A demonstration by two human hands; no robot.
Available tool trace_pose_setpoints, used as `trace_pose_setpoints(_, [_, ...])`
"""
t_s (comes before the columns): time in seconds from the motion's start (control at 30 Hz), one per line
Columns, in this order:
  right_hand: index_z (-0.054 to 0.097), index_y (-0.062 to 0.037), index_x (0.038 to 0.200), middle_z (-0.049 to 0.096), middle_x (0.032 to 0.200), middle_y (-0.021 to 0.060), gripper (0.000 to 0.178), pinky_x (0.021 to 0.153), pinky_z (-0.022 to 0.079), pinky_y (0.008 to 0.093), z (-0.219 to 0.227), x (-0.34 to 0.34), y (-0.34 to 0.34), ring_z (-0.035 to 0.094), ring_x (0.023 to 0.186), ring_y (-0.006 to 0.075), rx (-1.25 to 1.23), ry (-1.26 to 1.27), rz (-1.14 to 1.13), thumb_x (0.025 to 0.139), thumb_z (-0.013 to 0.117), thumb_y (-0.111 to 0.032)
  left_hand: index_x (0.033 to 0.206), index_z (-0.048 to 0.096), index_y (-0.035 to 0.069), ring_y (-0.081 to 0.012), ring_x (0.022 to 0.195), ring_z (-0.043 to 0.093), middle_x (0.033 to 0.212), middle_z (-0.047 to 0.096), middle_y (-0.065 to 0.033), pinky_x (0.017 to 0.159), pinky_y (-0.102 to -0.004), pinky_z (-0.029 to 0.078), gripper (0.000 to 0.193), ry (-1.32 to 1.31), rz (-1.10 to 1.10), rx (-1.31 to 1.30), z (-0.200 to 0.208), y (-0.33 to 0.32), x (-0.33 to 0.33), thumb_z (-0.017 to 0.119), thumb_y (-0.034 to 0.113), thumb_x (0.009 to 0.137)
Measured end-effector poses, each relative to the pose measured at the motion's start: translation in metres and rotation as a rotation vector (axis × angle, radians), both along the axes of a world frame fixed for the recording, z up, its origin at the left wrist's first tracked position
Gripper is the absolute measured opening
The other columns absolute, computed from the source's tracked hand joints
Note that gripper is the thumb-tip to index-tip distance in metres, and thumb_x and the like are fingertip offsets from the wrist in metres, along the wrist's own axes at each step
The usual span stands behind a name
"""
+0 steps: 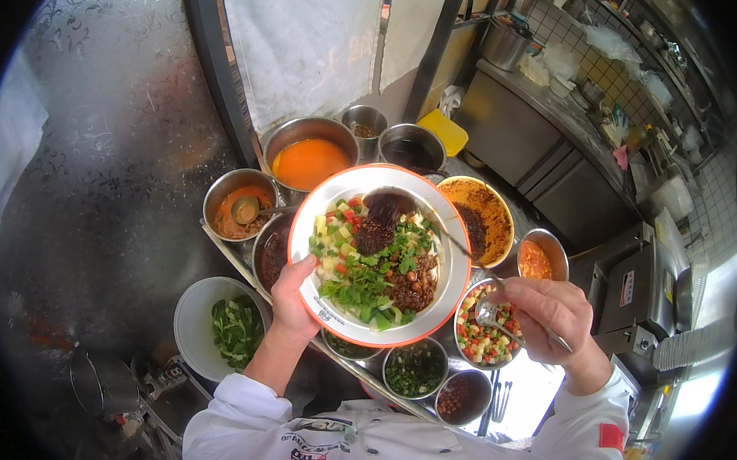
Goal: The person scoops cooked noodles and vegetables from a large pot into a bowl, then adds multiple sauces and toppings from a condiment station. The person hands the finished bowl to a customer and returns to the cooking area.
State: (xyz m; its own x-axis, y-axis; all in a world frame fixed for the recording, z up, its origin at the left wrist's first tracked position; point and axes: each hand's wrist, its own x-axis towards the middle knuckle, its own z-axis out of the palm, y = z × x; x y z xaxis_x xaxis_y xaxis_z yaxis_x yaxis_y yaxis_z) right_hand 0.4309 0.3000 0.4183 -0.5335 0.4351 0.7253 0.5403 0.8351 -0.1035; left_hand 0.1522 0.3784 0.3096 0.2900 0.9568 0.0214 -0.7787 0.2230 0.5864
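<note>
My left hand (pixel 287 302) grips the left edge of a white bowl with an orange rim (pixel 304 233), thumb over the rim. The bowl holds diced vegetables (pixel 333 238), chopped green herbs (pixel 363 284), brown minced topping (pixel 413 286) and dark sauce (pixel 375 236). Closed around a long thin handle, my right hand (pixel 550 314) holds a ladle (pixel 390 204). Its head is over the far part of the bowl with dark sauce at it; whether sauce is pouring, I cannot tell. Below the right hand, a metal spoon (pixel 488 314) rests in a pot of diced vegetables (pixel 474 341).
Around the bowl stand pots of orange soup (pixel 311 162), dark liquid (pixel 412 151), chili oil (pixel 491 223), red sauce (pixel 535 261), chopped greens (pixel 415 369) and nuts (pixel 463 397). A ladle (pixel 246 210) sits in the left pot. A white tub (pixel 192 322) holds leaves. Steel counters (pixel 536 96) stand right.
</note>
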Motion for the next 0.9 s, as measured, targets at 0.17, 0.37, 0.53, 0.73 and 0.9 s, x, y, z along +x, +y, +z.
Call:
trace_pose_setpoints(0.17, [0.06, 0.0074, 0.099, 0.065, 0.082, 0.0185, 0.034, 0.052, 0.053, 0.0307, 0.001, 0.003, -0.004, 0.066, 0.065, 0.0263, -0.023, 0.033, -0.005, 0.065, 0.06, 0.012, 0.129, 0.04, -0.004, -0.0276, 0.111, 0.053, 0.122, 0.052, -0.0187, 0.097, -0.0395, 0.041, 0.049, 0.006, -0.001, -0.012, -0.002, 0.0, -0.002, 0.044, 0.022, 0.087])
trace_pose_setpoints(0.37, [0.058, 0.0087, 0.101, 0.065, 0.083, 0.0187, 0.028, 0.057, 0.055, 0.0301, 0.0, 0.006, -0.01, 0.067, 0.067, 0.0256, -0.128, 0.214, -0.03, 0.074, 0.053, 0.009, 0.129, 0.04, -0.004, -0.0274, 0.111, 0.053, 0.122, 0.052, -0.0183, 0.097, -0.0395, 0.041, 0.05, -0.004, 0.012, 0.009, -0.006, 0.001, -0.003, 0.044, 0.023, 0.087])
trace_pose_setpoints(0.53, [0.052, 0.0094, 0.101, 0.063, 0.079, 0.02, 0.024, 0.059, 0.056, 0.0317, -0.02, 0.017, 0.005, 0.065, 0.063, 0.0251, -0.649, 1.118, -0.1, 0.091, 0.039, -0.007, 0.13, 0.038, -0.003, -0.0289, 0.113, 0.052, 0.125, 0.05, -0.0184, 0.098, -0.0406, 0.04, 0.053, -0.008, 0.03, -0.023, -0.009, 0.002, -0.003, 0.046, 0.024, 0.085])
trace_pose_setpoints(0.73, [0.055, 0.0079, 0.094, 0.059, 0.072, 0.0131, 0.026, 0.051, 0.049, 0.0231, -0.04, 0.078, 0.023, 0.057, 0.056, 0.0167, -0.884, 1.767, 0.049, 0.09, 0.042, -0.014, 0.131, 0.037, -0.002, -0.0301, 0.113, 0.051, 0.127, 0.049, -0.0186, 0.098, -0.0416, 0.039, 0.055, -0.017, 0.079, -0.014, -0.007, 0.0, -0.012, 0.047, 0.024, 0.084])
trace_pose_setpoints(0.9, [0.055, 0.0074, 0.095, 0.061, 0.075, 0.0151, 0.024, 0.052, 0.051, 0.0255, -0.063, 0.111, 0.031, 0.059, 0.055, 0.0193, -0.719, 1.474, -0.317, 0.09, 0.042, -0.012, 0.131, 0.038, -0.002, -0.0308, 0.114, 0.051, 0.127, 0.049, -0.0189, 0.099, -0.0428, 0.039, 0.054, 0.004, 0.202, -0.016, -0.002, -0.003, -0.038, 0.047, 0.025, 0.085])
